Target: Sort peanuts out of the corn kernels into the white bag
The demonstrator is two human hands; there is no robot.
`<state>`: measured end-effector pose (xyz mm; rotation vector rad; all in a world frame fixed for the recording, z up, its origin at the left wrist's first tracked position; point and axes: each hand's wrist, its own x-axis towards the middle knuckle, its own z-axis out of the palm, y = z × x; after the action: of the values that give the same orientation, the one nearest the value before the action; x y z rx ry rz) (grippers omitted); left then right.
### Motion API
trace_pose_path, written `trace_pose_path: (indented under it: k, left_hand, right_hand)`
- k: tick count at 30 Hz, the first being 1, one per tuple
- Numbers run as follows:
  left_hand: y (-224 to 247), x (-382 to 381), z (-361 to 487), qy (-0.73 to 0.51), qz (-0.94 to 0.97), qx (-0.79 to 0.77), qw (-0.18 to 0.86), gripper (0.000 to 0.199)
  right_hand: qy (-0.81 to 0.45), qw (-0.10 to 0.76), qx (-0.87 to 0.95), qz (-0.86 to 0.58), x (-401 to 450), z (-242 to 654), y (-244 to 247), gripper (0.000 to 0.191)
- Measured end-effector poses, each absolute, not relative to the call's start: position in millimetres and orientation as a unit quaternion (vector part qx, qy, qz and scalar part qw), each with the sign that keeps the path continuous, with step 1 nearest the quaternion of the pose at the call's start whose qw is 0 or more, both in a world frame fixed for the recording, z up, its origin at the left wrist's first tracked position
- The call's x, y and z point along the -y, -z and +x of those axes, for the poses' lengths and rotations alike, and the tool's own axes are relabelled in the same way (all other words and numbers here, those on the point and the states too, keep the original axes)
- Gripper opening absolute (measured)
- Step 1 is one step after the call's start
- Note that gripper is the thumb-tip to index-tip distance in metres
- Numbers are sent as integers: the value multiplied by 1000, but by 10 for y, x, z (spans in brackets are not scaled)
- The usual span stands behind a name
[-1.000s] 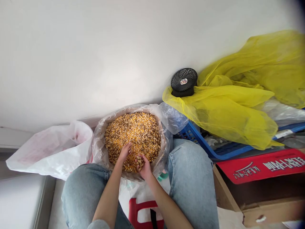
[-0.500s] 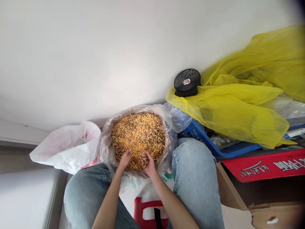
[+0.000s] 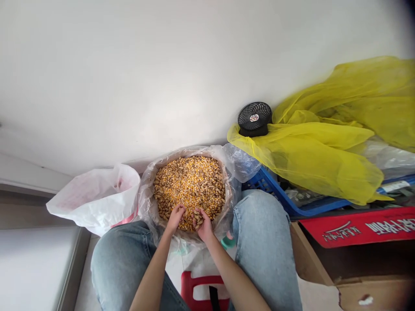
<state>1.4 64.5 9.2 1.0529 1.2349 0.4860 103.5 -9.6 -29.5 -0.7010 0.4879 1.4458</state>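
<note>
Between my knees stands a round container lined with a clear plastic bag, filled with yellow corn kernels mixed with unshelled peanuts. My right hand, at the near rim, is cupped round several peanuts. Just left of it, my left hand reaches over the near edge of the mix with its fingers curled in. Whatever those fingers hold, if anything, is too small to make out. A small gap separates the two hands.
A white bag slumps left of the container. To the right are a blue plastic basket, yellow mesh cloth, a small black fan and an open cardboard box. A red stool shows below; a white wall rises behind.
My left hand has shifted right, closer to my right hand. My right hand stays at the near rim, still holding peanuts. The whole view has shifted slightly.
</note>
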Motion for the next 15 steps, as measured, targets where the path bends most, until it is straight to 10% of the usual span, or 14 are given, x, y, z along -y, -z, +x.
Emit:
trace_pose_path:
  k: [5,15]
  left_hand:
    - [-246,-476,142,-395,154,-410,807,19]
    - [-5,-283,193,-486,-123,-449,740,24]
  right_hand:
    - [-637,669,-228,-307,86,1037,348,9]
    - [-638,691,-259,-221,68,985,176,5]
